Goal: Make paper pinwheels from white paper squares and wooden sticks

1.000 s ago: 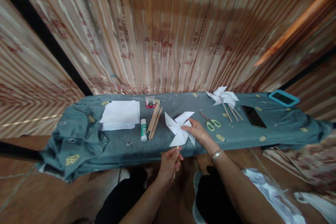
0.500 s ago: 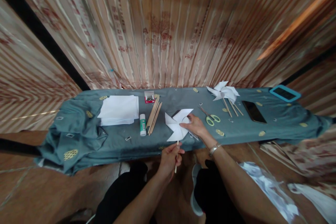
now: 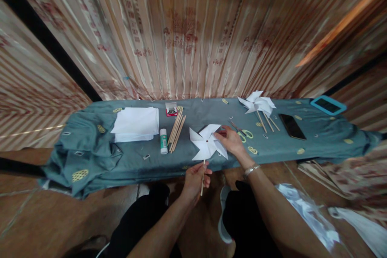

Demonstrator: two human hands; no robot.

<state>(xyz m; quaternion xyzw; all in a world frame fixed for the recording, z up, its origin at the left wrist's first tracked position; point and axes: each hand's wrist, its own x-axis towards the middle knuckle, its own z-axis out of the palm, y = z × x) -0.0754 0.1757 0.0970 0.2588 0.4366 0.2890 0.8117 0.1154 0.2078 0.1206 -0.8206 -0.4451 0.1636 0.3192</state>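
Observation:
A white paper pinwheel on a thin wooden stick is held over the front of the cloth-covered surface. My left hand is closed around the stick just below the blades, and the stick's lower end pokes out under the fingers. At the pinwheel's right side, my right hand has its thumb and fingertips at the edge of a blade. A small dark pin spot shows in the pinwheel's centre. Partly behind my right hand lie green-handled scissors.
Left of the pinwheel are several wooden sticks, a glue stick, a small red box of pins and stacked white paper. Finished pinwheels, a black phone and a blue-framed device lie to the right.
My right thumb has slid from the pinwheel's centre out to the right blade edge, uncovering the middle. The blades have turned slightly; my left hand keeps its hold on the stick.

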